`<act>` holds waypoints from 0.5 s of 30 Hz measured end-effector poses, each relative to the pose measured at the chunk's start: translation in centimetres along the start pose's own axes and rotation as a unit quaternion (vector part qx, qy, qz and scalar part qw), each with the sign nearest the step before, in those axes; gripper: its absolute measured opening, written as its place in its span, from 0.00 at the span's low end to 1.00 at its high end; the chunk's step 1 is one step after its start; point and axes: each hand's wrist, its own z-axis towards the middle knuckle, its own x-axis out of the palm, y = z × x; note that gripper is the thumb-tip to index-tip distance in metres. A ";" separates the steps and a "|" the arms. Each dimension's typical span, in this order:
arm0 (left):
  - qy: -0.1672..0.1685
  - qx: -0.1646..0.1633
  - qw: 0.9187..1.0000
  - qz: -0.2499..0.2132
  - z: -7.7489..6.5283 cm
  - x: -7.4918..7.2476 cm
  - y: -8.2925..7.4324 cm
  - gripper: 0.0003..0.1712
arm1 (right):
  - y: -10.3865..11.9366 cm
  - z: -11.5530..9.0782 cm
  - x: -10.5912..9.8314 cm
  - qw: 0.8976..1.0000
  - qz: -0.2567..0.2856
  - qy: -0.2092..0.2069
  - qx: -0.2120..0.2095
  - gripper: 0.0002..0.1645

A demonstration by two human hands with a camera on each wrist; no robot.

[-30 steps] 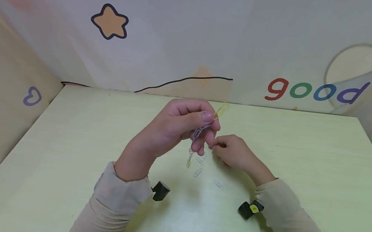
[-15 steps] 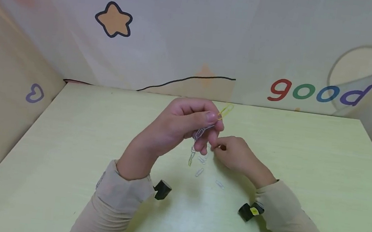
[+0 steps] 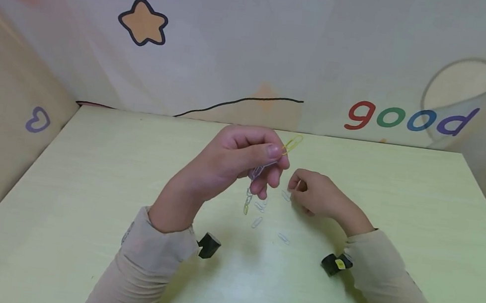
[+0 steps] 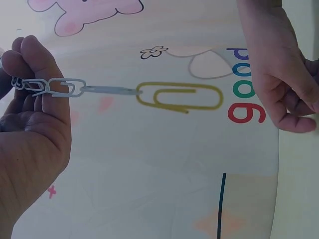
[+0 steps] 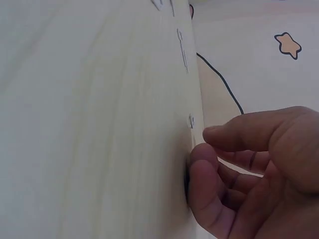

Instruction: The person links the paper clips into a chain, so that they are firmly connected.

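Observation:
In the head view my left hand (image 3: pixel 232 165), raised over the table, pinches a chain of paper clips between thumb and fingers. A yellow paper clip (image 3: pixel 294 144) sticks out beyond the thumb tip. Silver links hang below the palm and end in another yellow paper clip (image 4: pixel 179 97), seen large in the left wrist view. My right hand (image 3: pixel 321 195) is low at the table, fingers loosely bent. Just by its fingertips lies a loose silver paper clip (image 3: pixel 285 195); whether they touch is unclear. In the right wrist view the thumb and index fingertips are slightly apart.
More loose silver paper clips (image 3: pixel 260 206) lie between the hands, with one clip (image 3: pixel 257 222) nearer and another clip (image 3: pixel 284 238) to the right. The pale table (image 3: pixel 59 220) meets a decorated back wall (image 3: pixel 237 46) and side walls.
My right hand has moved right, away from the left fingers. A loose silver clip that lay near the left fingertips now lies farther right, beside the right fingertips. The left hand keeps its hold.

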 end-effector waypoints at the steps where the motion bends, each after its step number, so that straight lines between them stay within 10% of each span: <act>1: 0.003 0.002 1.000 -0.002 0.1 0.0 0.0 0.12 | -0.1 0.1 0.0 1.000 -0.001 0.000 -0.001 0.09; 15: -0.003 -0.017 1.000 0.015 0.3 0.1 0.6 0.11 | -0.2 0.6 1.3 0.991 -0.096 -0.025 -0.085 0.18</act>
